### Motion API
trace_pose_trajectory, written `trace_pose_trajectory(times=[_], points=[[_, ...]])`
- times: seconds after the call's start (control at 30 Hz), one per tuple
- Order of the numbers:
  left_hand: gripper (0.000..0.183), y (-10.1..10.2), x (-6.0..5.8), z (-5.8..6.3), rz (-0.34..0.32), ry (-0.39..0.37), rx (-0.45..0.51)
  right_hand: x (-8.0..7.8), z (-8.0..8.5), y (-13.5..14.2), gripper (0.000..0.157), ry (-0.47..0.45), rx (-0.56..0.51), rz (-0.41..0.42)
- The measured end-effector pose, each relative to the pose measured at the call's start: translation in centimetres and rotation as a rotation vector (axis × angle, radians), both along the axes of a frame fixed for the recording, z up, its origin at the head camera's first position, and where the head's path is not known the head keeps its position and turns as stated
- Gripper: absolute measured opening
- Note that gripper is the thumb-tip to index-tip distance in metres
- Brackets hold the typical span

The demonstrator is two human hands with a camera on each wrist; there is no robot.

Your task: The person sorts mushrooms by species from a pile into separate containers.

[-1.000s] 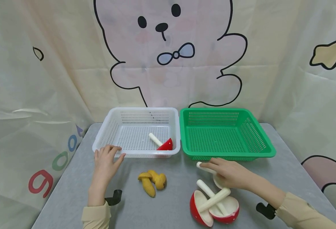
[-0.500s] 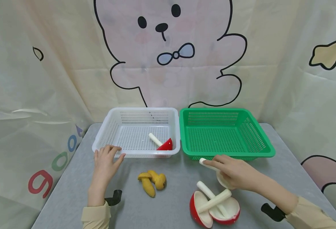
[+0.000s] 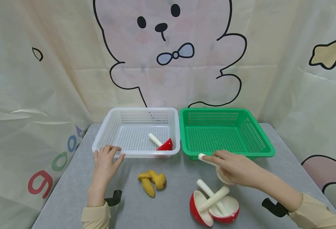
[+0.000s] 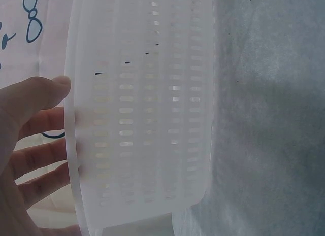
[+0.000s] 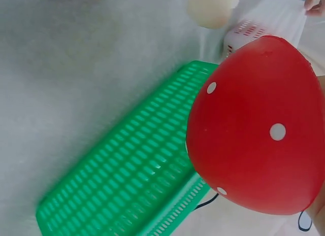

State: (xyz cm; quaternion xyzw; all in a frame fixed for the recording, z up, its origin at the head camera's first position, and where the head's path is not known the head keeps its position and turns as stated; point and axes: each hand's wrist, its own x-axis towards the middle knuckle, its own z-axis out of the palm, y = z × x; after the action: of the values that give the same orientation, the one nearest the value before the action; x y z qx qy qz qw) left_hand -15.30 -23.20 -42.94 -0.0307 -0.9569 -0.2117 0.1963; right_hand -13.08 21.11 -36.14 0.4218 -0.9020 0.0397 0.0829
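Observation:
My right hand (image 3: 236, 168) holds a toy mushroom (image 5: 254, 129) with a red, white-spotted cap. Its white stem (image 3: 206, 160) points left, near the front rim of the green basket (image 3: 228, 156); the hand partly hides the cap in the head view. My left hand (image 3: 106, 163) grips the front-left rim of the white basket (image 4: 142, 109), thumb on the near side and fingers over the edge. Inside that basket lies a small red-and-white mushroom piece (image 3: 165, 145). Below my right hand, two red-capped mushrooms (image 3: 223, 213) lie with their stems crossed.
Two yellow-brown toy mushrooms (image 3: 147, 184) lie together on the grey table (image 3: 168, 213), in front of the white basket. Both baskets stand side by side at the back, before a printed curtain (image 3: 70, 63). Dark camera mounts (image 3: 113, 197) sit on the wrists.
My right hand has risen slightly and moved right with the mushroom, its stem now overlapping the green basket's front edge. My left hand has stayed on the white basket.

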Motion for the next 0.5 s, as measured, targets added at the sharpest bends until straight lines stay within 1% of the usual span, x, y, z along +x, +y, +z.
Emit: trace_pose_trajectory(times=[0.3, 0.5], points=[[0.027, -0.1, 0.0, -0.1, -0.001, 0.01, -0.006, -0.8, 1.4, -1.0, 0.071, 0.074, -0.007, 0.053], [0.027, 0.0, 0.1, 0.0, -0.004, 0.02, -0.008, -1.4, 2.4, -2.1, 0.069, 0.062, 0.035, 0.068]])
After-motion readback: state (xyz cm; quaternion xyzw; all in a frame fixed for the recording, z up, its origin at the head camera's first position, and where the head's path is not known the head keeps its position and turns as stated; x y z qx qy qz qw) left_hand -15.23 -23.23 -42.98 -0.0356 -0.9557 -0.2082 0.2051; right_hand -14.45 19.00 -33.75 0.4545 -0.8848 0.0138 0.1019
